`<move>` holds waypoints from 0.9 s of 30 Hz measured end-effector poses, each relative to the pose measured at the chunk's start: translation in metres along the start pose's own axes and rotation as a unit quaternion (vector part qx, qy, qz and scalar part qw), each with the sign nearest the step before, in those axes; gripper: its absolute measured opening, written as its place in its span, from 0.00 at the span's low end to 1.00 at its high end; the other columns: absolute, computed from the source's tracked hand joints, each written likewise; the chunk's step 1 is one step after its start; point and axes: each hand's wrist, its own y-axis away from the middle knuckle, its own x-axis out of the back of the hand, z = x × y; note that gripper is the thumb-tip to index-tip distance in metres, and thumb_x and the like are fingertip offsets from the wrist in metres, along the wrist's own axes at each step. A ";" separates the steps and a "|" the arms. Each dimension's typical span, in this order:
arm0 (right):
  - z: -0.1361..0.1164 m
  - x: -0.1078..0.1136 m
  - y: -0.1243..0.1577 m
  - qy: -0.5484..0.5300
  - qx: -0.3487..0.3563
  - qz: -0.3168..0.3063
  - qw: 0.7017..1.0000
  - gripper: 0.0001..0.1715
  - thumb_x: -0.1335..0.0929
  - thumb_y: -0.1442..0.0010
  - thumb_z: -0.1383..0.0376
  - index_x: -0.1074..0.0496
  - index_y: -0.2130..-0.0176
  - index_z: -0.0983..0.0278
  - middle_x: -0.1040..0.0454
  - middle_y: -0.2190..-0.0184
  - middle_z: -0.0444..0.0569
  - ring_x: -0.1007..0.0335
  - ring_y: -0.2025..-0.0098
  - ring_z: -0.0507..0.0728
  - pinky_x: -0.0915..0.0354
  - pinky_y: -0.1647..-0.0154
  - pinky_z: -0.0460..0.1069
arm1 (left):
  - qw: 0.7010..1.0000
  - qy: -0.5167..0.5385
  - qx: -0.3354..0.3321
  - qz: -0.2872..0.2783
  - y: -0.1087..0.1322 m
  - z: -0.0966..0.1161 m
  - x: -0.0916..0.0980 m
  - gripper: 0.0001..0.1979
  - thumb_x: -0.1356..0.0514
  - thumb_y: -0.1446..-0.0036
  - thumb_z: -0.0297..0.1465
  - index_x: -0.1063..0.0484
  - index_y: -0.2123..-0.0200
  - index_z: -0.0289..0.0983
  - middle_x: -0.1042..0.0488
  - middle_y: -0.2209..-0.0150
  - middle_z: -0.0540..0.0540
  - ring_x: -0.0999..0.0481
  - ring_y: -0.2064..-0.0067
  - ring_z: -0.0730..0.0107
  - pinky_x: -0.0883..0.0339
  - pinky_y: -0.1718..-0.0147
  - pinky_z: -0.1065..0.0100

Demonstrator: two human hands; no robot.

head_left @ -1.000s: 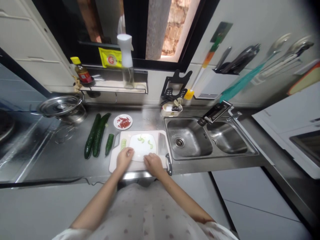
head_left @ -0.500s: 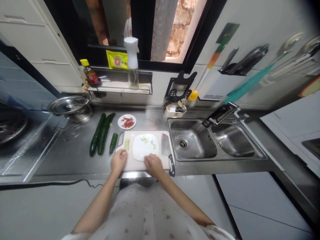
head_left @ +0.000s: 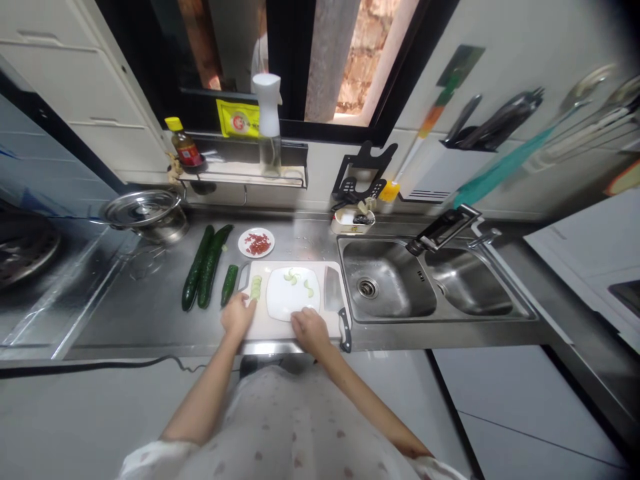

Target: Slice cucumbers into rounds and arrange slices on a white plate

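A white cutting board (head_left: 250, 330) lies on the steel counter in front of me, with a white plate (head_left: 287, 307) on it. The plate holds a few cucumber pieces (head_left: 300, 283). A short row of cucumber slices (head_left: 256, 288) sits on the board left of the plate. My left hand (head_left: 236, 317) has its fingers bunched on the near end of that row. My right hand (head_left: 309, 328) is curled over the plate's near right edge. A cleaver (head_left: 331, 290) lies flat on the board's right side, its black handle beside my right hand.
Two whole cucumbers (head_left: 203, 273) and a cucumber stub (head_left: 229, 284) lie left of the board. A small dish of red chilli (head_left: 256, 243) sits behind it. A double sink (head_left: 430, 287) with a tap is right; a lidded pot (head_left: 145, 213) far left.
My left hand has moved from the plate's near left edge leftwards to the row of cucumber slices. My right hand has stayed at the plate's edge.
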 end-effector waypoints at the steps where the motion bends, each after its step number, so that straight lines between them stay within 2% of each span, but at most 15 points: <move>1: 0.000 0.000 0.000 -0.001 0.000 -0.001 1.000 0.16 0.41 0.33 0.63 0.26 0.63 0.62 0.32 0.68 0.48 0.40 0.62 0.54 0.48 0.62 0.47 | 1.000 0.001 -0.002 0.000 0.000 -0.001 -0.002 0.17 0.44 0.45 0.43 0.28 0.57 0.40 0.25 0.62 0.43 0.25 0.61 0.59 0.36 0.65 0.66; 9: -0.002 0.003 0.001 -0.006 -0.001 -0.015 1.000 0.17 0.41 0.32 0.63 0.26 0.62 0.62 0.31 0.68 0.48 0.39 0.62 0.54 0.48 0.62 0.47 | 1.000 0.023 -0.002 0.002 -0.003 -0.004 -0.008 0.15 0.43 0.45 0.41 0.27 0.59 0.39 0.25 0.61 0.43 0.25 0.60 0.60 0.36 0.62 0.66; 14: -0.001 0.006 0.001 -0.014 -0.002 -0.014 1.000 0.16 0.41 0.33 0.63 0.26 0.61 0.61 0.31 0.67 0.48 0.39 0.62 0.54 0.47 0.61 0.47 | 0.999 0.051 0.011 0.012 -0.002 0.000 -0.010 0.10 0.42 0.46 0.37 0.28 0.62 0.39 0.24 0.62 0.44 0.25 0.60 0.61 0.36 0.62 0.67; 18: -0.001 0.004 0.002 -0.029 -0.001 0.002 1.000 0.16 0.41 0.33 0.63 0.25 0.62 0.61 0.31 0.68 0.48 0.38 0.62 0.54 0.46 0.62 0.47 | 0.993 0.118 0.024 0.021 0.001 0.002 -0.011 0.07 0.42 0.46 0.35 0.28 0.65 0.40 0.24 0.64 0.46 0.25 0.62 0.62 0.36 0.63 0.67; 20: -0.002 0.003 0.002 -0.043 0.002 0.016 0.999 0.15 0.40 0.34 0.63 0.25 0.62 0.61 0.30 0.69 0.48 0.38 0.63 0.55 0.45 0.62 0.47 | 0.978 0.205 0.017 0.022 0.001 0.002 -0.010 0.09 0.40 0.48 0.37 0.27 0.66 0.38 0.23 0.66 0.46 0.25 0.63 0.63 0.36 0.63 0.67; 23: -0.003 0.004 -0.001 -0.080 -0.002 0.050 0.996 0.15 0.40 0.34 0.63 0.25 0.61 0.62 0.29 0.69 0.49 0.36 0.63 0.56 0.42 0.62 0.48 | 0.928 0.373 0.005 -0.003 0.001 0.008 0.000 0.15 0.35 0.56 0.40 0.26 0.67 0.35 0.23 0.68 0.44 0.25 0.65 0.64 0.34 0.63 0.67; 25: -0.005 0.011 -0.007 -0.119 -0.011 0.080 0.990 0.15 0.40 0.35 0.63 0.25 0.58 0.62 0.29 0.69 0.50 0.35 0.63 0.57 0.40 0.60 0.49 | 0.891 0.453 0.011 -0.023 0.003 0.016 0.014 0.17 0.33 0.60 0.40 0.26 0.69 0.34 0.23 0.69 0.44 0.25 0.66 0.65 0.33 0.64 0.67; 27: -0.010 0.022 -0.015 -0.172 -0.018 0.112 0.979 0.15 0.39 0.35 0.63 0.26 0.56 0.63 0.28 0.69 0.49 0.34 0.62 0.57 0.39 0.59 0.50 | 0.868 0.494 -0.002 -0.039 0.008 0.029 0.034 0.17 0.32 0.62 0.39 0.25 0.70 0.34 0.23 0.69 0.44 0.25 0.66 0.66 0.33 0.62 0.67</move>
